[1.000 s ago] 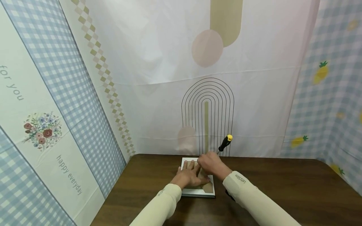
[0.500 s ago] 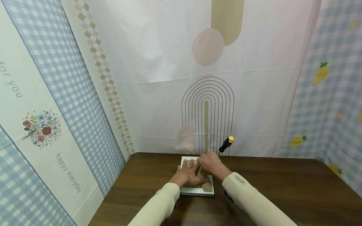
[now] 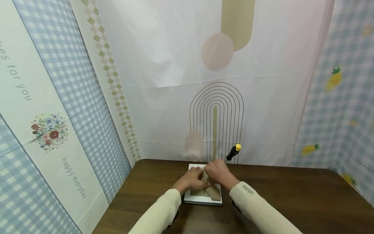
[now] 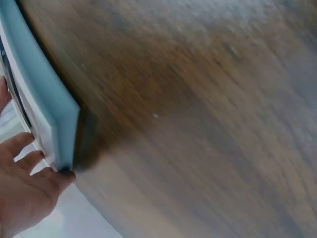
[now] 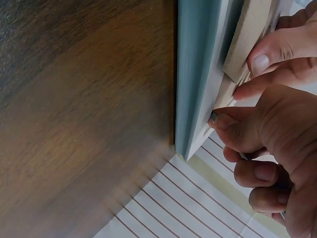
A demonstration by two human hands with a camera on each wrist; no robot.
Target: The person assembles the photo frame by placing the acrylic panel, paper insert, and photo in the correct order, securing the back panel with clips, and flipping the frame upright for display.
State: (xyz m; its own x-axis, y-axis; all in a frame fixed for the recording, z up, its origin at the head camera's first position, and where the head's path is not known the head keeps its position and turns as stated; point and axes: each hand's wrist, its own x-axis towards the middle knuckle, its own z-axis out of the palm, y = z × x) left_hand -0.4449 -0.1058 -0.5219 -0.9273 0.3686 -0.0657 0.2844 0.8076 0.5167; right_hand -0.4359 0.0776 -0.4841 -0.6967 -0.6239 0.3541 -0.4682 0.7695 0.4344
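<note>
A white-rimmed picture frame (image 3: pixel 201 200) lies on the table with its brown backing (image 3: pixel 197 192) up. A brown stand flap (image 3: pixel 214 194) slants over that backing. My left hand (image 3: pixel 190 180) grips the frame's left side; in the left wrist view its little finger bends at the corner. Its thumb (image 5: pixel 260 63) touches the brown board beside the rim. In my right hand (image 3: pixel 218 172) is a screwdriver (image 3: pixel 233 152) with a black and yellow handle pointing up and right. Right fingertips pinch its metal shaft (image 5: pixel 214 116) close to the frame's inner edge. The exact contact is hidden.
The dark wooden table (image 3: pixel 277 195) stretches out on both sides of the frame. Right behind its back edge hangs a white patterned cloth (image 3: pixel 163 123). Checked cloths (image 3: pixel 87 107) hang at the left and right.
My left hand has gone from lying flat and spread on the backing to bent fingers at the left side. More of the stand flap shows. The right hand and screwdriver stay nearly in place.
</note>
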